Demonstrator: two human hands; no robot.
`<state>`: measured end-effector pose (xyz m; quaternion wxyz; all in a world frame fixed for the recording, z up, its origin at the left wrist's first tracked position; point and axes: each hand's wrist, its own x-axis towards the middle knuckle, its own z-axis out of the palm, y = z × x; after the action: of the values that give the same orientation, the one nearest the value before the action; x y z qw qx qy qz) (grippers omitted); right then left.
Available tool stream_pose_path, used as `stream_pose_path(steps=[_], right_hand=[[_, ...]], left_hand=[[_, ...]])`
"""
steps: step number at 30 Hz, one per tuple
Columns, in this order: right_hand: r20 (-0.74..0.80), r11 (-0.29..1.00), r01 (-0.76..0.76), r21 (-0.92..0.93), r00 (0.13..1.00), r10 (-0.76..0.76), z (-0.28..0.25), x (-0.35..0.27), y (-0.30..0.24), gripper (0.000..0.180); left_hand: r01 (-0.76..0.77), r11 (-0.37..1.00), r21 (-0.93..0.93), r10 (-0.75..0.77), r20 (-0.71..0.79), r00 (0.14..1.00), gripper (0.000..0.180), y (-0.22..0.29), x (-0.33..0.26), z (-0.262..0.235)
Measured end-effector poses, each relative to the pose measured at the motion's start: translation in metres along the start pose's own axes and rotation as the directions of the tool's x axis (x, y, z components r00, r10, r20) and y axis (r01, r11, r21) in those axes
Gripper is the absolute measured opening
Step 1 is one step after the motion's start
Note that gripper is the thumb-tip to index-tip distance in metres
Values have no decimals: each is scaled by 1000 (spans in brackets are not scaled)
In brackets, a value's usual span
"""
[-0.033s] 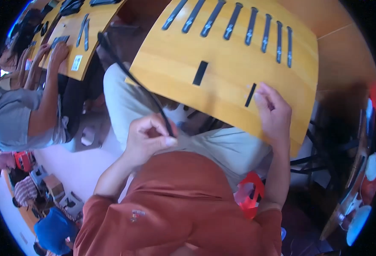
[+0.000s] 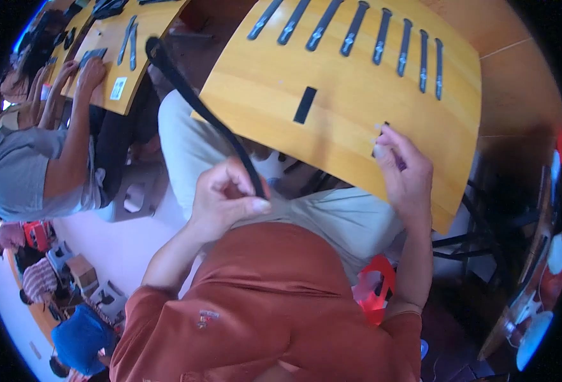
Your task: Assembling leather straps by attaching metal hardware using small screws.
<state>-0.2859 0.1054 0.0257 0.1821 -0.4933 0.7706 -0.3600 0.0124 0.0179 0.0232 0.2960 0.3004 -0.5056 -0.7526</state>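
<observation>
My left hand (image 2: 220, 196) pinches the lower end of a long, curved black strap (image 2: 212, 118). The strap rises up and to the left, past the table's near left corner, to a rounded tip. Over the near part of the wooden table (image 2: 345, 156), my right hand (image 2: 405, 170) has its thumb and fingertips closed on a short, narrow black strip (image 2: 387, 123). Those fingers hide most of this strip. A wider black rectangular piece (image 2: 304, 105) lies flat on the tabletop, left of my right hand.
Several dark straps (image 2: 354, 28) lie in a row along the table's far side. At left, another person (image 2: 23, 172) works at a second table (image 2: 112, 54) with a pair of straps (image 2: 128, 44) on it. A red ribbon-like item (image 2: 375, 290) hangs beside my right forearm.
My right hand has moved slightly left, its fingers now covering the narrow black strip that lay bare beside them. My left hand keeps its hold on the strap. The view has shifted slightly.
</observation>
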Motion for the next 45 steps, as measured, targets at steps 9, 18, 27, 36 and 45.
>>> stream_pose_path(steps=[9, 18, 27, 36, 45], right_hand=[[255, 881, 156, 446, 922, -292, 42, -44, -67, 12], [224, 781, 220, 585, 881, -416, 64, -46, -78, 11], [183, 772, 269, 576, 878, -442, 76, -45, -73, 13], [206, 778, 256, 575, 874, -439, 76, -43, -72, 13], [183, 764, 266, 588, 876, -446, 74, -42, -71, 14]], left_hand=[[-39, 994, -104, 53, 129, 990, 17, -4, 11, -6], [-186, 982, 10, 182, 157, 971, 15, -17, 12, -21], [-163, 986, 24, 158, 150, 976, 15, -18, 11, -26], [-124, 989, 84, 114, 113, 987, 14, -13, 11, -24], [-105, 992, 67, 98, 99, 990, 15, -16, 11, -24]])
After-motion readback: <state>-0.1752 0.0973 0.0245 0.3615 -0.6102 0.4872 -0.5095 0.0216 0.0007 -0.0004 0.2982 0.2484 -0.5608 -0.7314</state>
